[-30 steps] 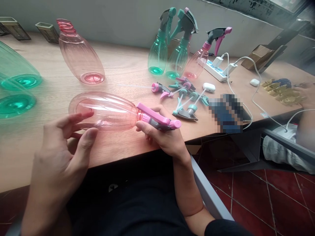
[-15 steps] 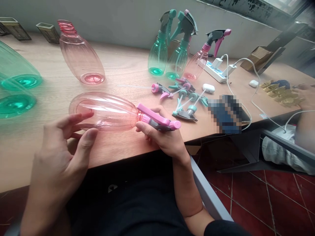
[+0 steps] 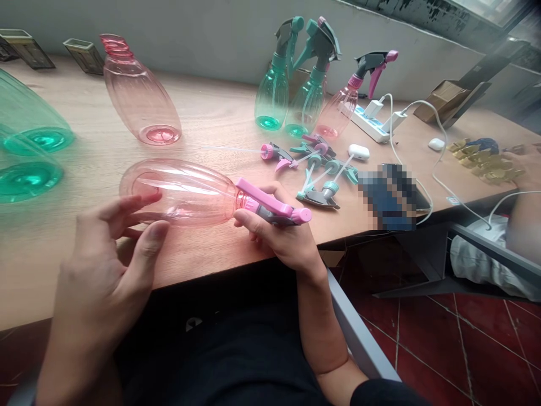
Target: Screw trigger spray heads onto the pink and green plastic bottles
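Note:
A clear pink spray bottle [image 3: 190, 189] lies sideways above the near part of the table, its base to the left. Around its neck, my right hand [image 3: 274, 225] is closed on the pink collar and the grey-and-pink trigger sprayer [image 3: 276, 207]. My left hand [image 3: 114, 254] is open by the base, thumb apart and fingers loosely bent. Its fingertips overlap the bottle's lower side; whether they press on it I cannot tell. Right of the bottle lies a loose heap of pink and green trigger sprayers [image 3: 318, 194] with thin tubes.
An open-necked pink bottle [image 3: 141, 101] stands behind; green bottles [image 3: 36, 138] are at far left. Assembled spray bottles [image 3: 273, 93] stand by the wall. A power strip [image 3: 372, 124], white case [image 3: 358, 151], cables and a blurred-out item [image 3: 389, 194] lie rightward. Another person's arm [image 3: 526, 163] shows at right.

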Demonstrator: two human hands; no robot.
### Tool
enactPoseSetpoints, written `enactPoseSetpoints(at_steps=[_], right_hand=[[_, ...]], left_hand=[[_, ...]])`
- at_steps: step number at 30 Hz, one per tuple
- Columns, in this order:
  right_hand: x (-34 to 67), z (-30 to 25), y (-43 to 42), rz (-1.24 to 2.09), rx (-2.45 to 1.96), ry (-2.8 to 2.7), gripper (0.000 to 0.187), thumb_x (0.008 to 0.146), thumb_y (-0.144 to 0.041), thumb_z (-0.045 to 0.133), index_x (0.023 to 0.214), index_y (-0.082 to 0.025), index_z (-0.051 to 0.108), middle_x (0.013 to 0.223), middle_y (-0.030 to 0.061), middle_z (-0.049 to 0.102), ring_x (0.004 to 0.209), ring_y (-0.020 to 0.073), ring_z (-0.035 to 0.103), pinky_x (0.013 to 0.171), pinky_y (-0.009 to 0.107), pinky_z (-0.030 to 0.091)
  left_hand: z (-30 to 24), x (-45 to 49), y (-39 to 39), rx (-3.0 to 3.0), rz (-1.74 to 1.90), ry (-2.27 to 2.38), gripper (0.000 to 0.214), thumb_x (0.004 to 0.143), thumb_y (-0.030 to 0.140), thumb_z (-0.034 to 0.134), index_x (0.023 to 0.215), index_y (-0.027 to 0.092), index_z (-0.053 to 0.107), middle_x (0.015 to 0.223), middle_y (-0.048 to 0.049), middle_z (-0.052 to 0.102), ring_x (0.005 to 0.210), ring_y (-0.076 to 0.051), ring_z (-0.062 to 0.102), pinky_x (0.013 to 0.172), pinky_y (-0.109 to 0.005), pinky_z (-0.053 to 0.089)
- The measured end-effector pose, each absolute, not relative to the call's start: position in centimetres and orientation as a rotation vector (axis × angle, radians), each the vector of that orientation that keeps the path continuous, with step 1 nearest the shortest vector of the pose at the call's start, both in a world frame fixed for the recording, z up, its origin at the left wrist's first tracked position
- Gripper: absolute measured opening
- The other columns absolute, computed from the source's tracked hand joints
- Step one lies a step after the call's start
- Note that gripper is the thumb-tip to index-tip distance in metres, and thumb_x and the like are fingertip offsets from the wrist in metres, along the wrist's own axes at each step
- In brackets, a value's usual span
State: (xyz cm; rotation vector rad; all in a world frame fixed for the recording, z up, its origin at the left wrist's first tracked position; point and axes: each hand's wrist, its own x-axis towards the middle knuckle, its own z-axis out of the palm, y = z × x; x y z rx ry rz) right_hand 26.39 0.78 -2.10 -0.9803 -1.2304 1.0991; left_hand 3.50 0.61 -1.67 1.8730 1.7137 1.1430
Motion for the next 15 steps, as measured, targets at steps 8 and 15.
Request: enactPoseSetpoints(at_steps=[8, 15], right_hand=[[26.37, -2.1, 0.79, 1.104, -0.965, -1.225, 0.04, 0.078, -0.037, 0.09, 0.104, -0.021, 0.065, 0.082, -0.0007, 0.076, 0.064, 0.0131, 0.067, 0.057, 0.023, 0.055], [26.41, -2.05, 0.83, 1.105, -0.971, -1.232, 0.04, 0.077, -0.036, 0.091, 0.103, -0.022, 0.064, 0.083, -0.0006, 0.076, 0.069, 0.0146, 0.069, 0.061, 0.025, 0.056]], left_hand=[[-1.81, 3.47, 0.49, 1.857, 1.139, 1.727, 0.046, 0.094, 0.051, 0.062, 0.133, 0.028, 0.058, 0.137, -0.0061, 0.069, 0.111, -0.029, 0.074, 0.084, -0.043, 0.061], [-1.65, 3.61, 0.53, 1.849, 1.135, 1.737, 0.045, 0.094, 0.05, 0.061, 0.133, 0.029, 0.058, 0.137, -0.006, 0.069, 0.113, -0.029, 0.073, 0.086, -0.045, 0.06]])
